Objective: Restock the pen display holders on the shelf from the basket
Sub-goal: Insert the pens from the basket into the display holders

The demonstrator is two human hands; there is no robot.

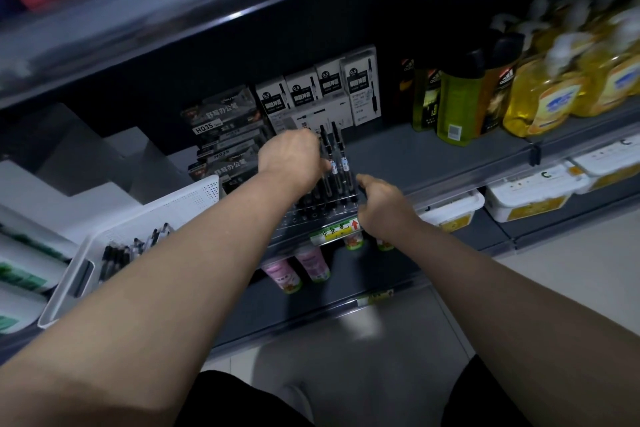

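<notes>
A clear pen display holder (pixel 313 215) with rows of holes stands at the shelf's front edge, and several black pens (pixel 337 163) stand upright in its back rows. My left hand (pixel 292 163) is over the holder with curled fingers on a pen beside the standing ones. My right hand (pixel 379 204) grips the holder's right front corner. A white perforated basket (pixel 194 204) lies left of the holder on the shelf, with several black and clear pens (pixel 131 251) inside.
Boxes of pens (pixel 322 94) are stacked behind the holder. Shower gel and yellow soap bottles (pixel 540 94) stand to the right. Pink cups (pixel 298 269) sit on the lower shelf. White tubs (pixel 526 196) line the right lower shelf. An upper shelf edge (pixel 173 10) overhangs.
</notes>
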